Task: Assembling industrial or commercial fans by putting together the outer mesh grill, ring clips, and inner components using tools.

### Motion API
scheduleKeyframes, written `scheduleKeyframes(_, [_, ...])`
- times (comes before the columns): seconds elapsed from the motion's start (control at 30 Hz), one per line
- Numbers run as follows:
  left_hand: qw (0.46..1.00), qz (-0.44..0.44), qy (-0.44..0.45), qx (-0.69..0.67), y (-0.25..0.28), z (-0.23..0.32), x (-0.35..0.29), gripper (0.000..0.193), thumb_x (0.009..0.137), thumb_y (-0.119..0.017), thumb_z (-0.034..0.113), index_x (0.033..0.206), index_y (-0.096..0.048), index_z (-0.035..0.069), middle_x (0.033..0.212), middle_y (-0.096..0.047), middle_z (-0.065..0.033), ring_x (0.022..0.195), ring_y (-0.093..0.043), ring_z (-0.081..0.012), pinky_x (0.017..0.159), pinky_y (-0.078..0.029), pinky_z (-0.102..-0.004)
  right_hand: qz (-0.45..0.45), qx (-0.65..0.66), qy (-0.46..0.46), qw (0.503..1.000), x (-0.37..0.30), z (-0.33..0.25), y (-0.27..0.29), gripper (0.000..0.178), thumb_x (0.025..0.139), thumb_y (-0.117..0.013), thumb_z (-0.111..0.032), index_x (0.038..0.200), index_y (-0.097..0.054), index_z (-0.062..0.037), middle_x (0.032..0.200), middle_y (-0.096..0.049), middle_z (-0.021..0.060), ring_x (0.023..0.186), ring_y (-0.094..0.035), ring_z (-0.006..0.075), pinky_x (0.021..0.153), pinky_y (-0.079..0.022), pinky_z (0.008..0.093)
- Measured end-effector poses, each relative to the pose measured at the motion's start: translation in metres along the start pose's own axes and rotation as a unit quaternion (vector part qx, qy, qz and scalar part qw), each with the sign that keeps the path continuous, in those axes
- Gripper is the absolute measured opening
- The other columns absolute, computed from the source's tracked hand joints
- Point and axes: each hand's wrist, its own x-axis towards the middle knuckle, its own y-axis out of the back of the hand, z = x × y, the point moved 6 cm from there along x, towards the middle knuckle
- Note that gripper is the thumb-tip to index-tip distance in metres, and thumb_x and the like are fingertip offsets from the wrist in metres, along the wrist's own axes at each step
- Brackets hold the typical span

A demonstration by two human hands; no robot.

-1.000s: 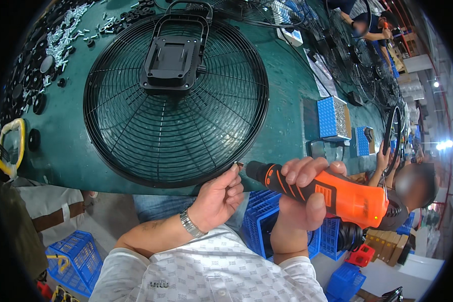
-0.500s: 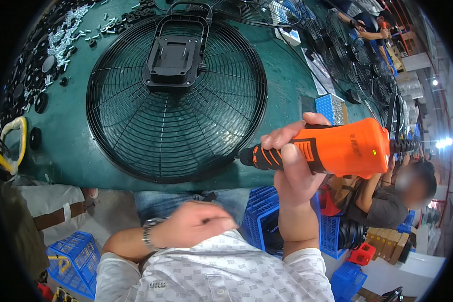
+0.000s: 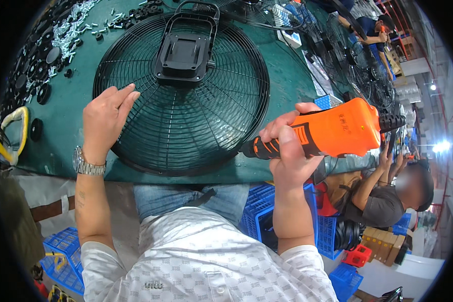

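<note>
A black round fan grille (image 3: 158,136) lies flat on the green table, with a black motor housing (image 3: 183,55) and a looped handle (image 3: 215,20) at its far side. My right hand (image 3: 292,146) is wrapped round an orange-and-black electric screwdriver (image 3: 345,128). The tool lies nearly level, its dark nose pointing left at the grille's right rim. Over the grille's left edge is my left hand (image 3: 104,118), thumb and forefinger drawn close in a pinch. Whatever may be between those fingertips is too small to see.
Silver screws (image 3: 73,30) and black round knobs (image 3: 53,54) are scattered at the far left. A yellow-wrapped loop (image 3: 20,133) lies by the left table edge. At right are a blue box (image 3: 327,102) and more fan grilles (image 3: 355,60). Blue crates (image 3: 256,216) stand below; people work at right.
My left hand has swung from in front of my body out to the grille's left edge. The screwdriver has risen slightly, and the view has shifted a little.
</note>
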Motion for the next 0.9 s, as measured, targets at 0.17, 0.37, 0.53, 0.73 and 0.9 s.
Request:
scheduleKeyframes(0.17, [1.000,-0.006,0.006,-0.005,-0.002,-0.003,-0.001,0.022,0.086,-0.068,0.018,0.101,-0.071,0.002,0.063,-0.047,-0.0099,0.052,-0.046,-0.0210,0.050,-0.038,-0.0325,-0.047,0.019,-0.007,0.999,-0.002,0.004,-0.004,0.038,0.076,-0.056,0.014,0.109,-0.042,-0.0007,0.075,-0.057,0.0074,0.061,-0.059,0.0147,0.057,-0.052,0.0289])
scheduleKeyframes(0.37, [1.000,-0.008,0.002,0.001,-0.003,-0.002,0.000,0.022,0.086,-0.067,0.017,0.102,-0.071,0.002,0.063,-0.046,-0.0100,0.053,-0.046,-0.0216,0.050,-0.038,-0.0328,-0.081,-0.035,0.004,0.996,-0.004,0.006,-0.004,0.037,0.077,-0.056,0.012,0.108,-0.041,-0.0001,0.071,-0.057,0.0074,0.060,-0.059,0.0151,0.059,-0.053,0.0301])
scheduleKeyframes(0.53, [1.000,-0.017,-0.001,0.020,-0.006,-0.006,-0.004,0.023,0.087,-0.067,0.021,0.101,-0.072,0.004,0.064,-0.050,-0.0086,0.054,-0.049,-0.0230,0.052,-0.041,-0.0342,-0.110,0.051,0.023,0.992,-0.004,0.006,0.003,0.037,0.076,-0.060,0.007,0.107,-0.041,-0.0013,0.069,-0.057,0.0086,0.059,-0.058,0.0166,0.057,-0.053,0.0320])
scheduleKeyframes(0.73, [0.998,0.014,0.039,-0.055,0.018,0.009,-0.001,0.023,0.090,-0.063,0.023,0.099,-0.071,0.004,0.065,-0.052,-0.0079,0.057,-0.052,-0.0186,0.054,-0.044,-0.0336,-0.165,0.121,0.062,0.977,-0.008,-0.030,0.024,0.049,0.074,-0.068,0.001,0.116,-0.043,-0.0038,0.074,-0.056,0.0083,0.061,-0.056,0.0191,0.059,-0.051,0.0341])
scheduleKeyframes(0.9, [0.685,0.001,0.369,-0.628,0.027,0.042,-0.089,0.032,0.102,-0.043,0.027,0.100,-0.059,0.000,0.060,-0.039,0.0059,0.051,-0.031,-0.0032,0.046,-0.026,-0.0209,-0.152,0.125,0.192,0.961,-0.040,-0.085,0.060,0.053,0.083,-0.070,-0.024,0.123,-0.042,-0.0053,0.079,-0.057,0.0061,0.060,-0.056,0.0180,0.057,-0.046,0.0336])
